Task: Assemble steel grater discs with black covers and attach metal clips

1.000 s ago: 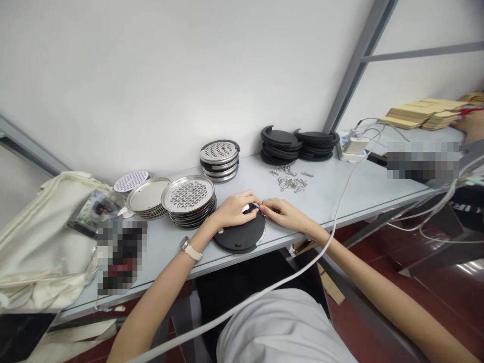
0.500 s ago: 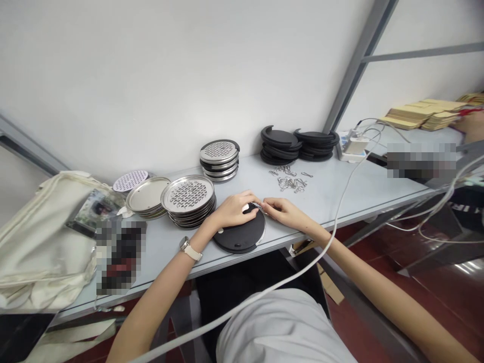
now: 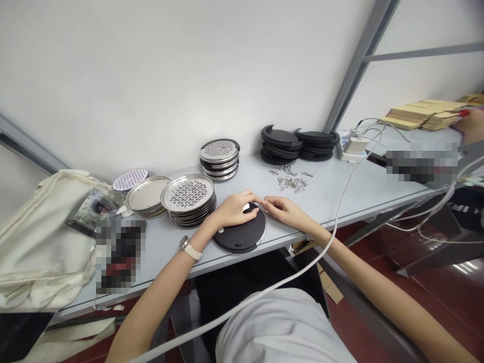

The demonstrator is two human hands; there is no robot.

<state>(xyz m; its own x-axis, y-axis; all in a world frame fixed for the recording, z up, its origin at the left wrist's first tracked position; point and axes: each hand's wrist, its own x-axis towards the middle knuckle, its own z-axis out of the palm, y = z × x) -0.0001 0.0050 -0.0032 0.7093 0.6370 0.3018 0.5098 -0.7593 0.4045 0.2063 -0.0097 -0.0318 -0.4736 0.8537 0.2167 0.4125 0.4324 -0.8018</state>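
A black round holder lies flat at the table's front edge, with a thin silvery rim showing along its right side. My left hand is closed over its far edge, thumb pressed on the black face and fingers reaching to the rim. At the far right of that rim, the fingertips of my right hand pinch a small metal clip, mostly hidden between both hands. Beyond the hands lies a loose pile of small metal clips. Left of the holder stands a stack of metal grater discs.
Stacks of black round holders stand by the wall, beside holders fitted with grater discs. Plain metal discs and a cream cloth bag are left. A white cable crosses over my right forearm. Another person's hand shows far right.
My right hand has shifted very slightly, still pinching at the rim. My left hand and the holder stay nearly in place. The other person's hand at far right moved a little.
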